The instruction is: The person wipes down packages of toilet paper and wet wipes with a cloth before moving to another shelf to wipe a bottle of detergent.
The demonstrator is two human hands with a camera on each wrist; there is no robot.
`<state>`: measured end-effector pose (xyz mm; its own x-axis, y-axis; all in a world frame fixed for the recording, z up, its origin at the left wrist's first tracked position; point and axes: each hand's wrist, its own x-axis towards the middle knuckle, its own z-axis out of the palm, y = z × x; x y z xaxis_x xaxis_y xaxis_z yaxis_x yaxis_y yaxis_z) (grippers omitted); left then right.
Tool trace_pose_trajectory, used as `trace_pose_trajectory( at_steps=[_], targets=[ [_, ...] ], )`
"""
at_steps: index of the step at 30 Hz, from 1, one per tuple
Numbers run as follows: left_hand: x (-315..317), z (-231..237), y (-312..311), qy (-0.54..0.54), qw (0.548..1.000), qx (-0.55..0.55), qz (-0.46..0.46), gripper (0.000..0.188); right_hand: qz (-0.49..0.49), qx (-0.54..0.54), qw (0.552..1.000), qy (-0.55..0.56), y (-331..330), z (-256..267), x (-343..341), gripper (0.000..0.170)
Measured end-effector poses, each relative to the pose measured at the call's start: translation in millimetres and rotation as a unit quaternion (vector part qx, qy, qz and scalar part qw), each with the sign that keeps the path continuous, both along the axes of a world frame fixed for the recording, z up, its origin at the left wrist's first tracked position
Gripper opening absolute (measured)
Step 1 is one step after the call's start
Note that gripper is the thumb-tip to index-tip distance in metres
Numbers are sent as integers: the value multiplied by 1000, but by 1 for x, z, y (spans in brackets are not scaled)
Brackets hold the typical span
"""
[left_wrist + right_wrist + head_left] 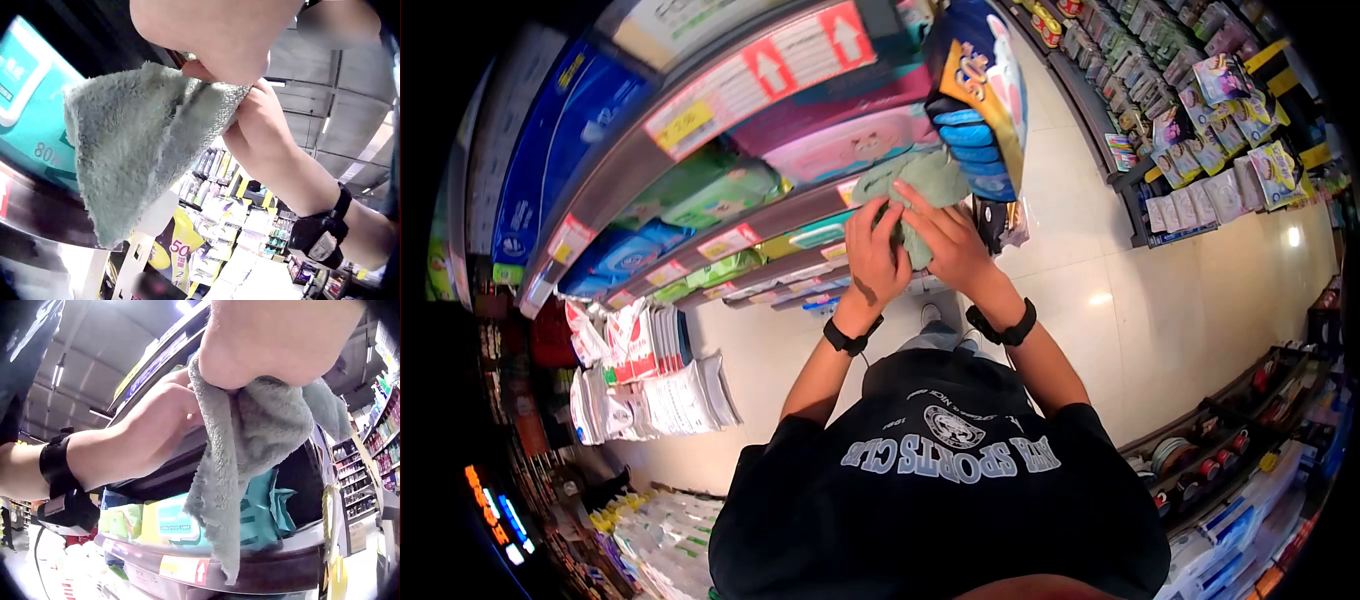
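Observation:
A fuzzy grey-green cloth is bunched between my two hands in front of the shelf. My left hand grips it from the left side, fingers bent. On the other side, my right hand holds it, one finger laid across the folds. Seen from the left wrist, a wide flap of the cloth hangs down, and the right hand pinches its edge. The right wrist view shows a long strip of the cloth hanging; the right hand's fingertips are hidden there.
Wipes packs, including a pink one, fill the shelf just beyond my hands. A blue-and-gold package hangs at the shelf end. White-and-red bags stand out at lower left. Another stocked rack lies across the tiled aisle.

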<state>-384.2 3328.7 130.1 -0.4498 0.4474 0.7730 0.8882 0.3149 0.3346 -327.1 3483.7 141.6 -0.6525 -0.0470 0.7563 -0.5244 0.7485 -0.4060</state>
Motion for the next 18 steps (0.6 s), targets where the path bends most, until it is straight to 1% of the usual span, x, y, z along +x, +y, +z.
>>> trace_pose_trajectory(
  at_steps=[3, 4, 7, 8, 11, 12, 13, 15, 17, 18],
  targets=[
    [-5, -9, 12, 14, 999, 28, -24, 62, 7, -9, 1000, -10, 11, 1, 6, 43],
    [-4, -7, 17, 19, 999, 40, -30, 57, 23, -8, 1000, -13, 18, 4, 10, 52],
    [-9, -18, 21, 15, 998, 24, -52, 50, 37, -3, 998, -60, 31, 0, 18, 55],
    [-10, -21, 23, 18, 998, 31, -56, 46, 44, -11, 998, -53, 35, 0, 17, 55],
    [-12, -28, 27, 25, 996, 48, -71, 46, 82, -27, 995, -53, 50, 2, 24, 56],
    [-12, -23, 30, 29, 996, 53, -70, 40, 98, -28, 993, -60, 56, 1, 27, 55],
    [-10, -22, 33, 4, 993, 94, -69, 37, 115, -28, 991, -65, 64, 2, 28, 55],
    [0, -24, 41, -40, 981, 182, -63, 32, 184, -49, 979, -80, 86, 1, 32, 48],
    [16, -26, 54, -57, 969, 238, -29, 25, 264, -65, 957, -104, 115, 0, 42, 41],
    [25, -17, 59, -33, 977, 208, -23, 31, 266, -91, 956, -77, 126, -1, 47, 29]
  ],
)
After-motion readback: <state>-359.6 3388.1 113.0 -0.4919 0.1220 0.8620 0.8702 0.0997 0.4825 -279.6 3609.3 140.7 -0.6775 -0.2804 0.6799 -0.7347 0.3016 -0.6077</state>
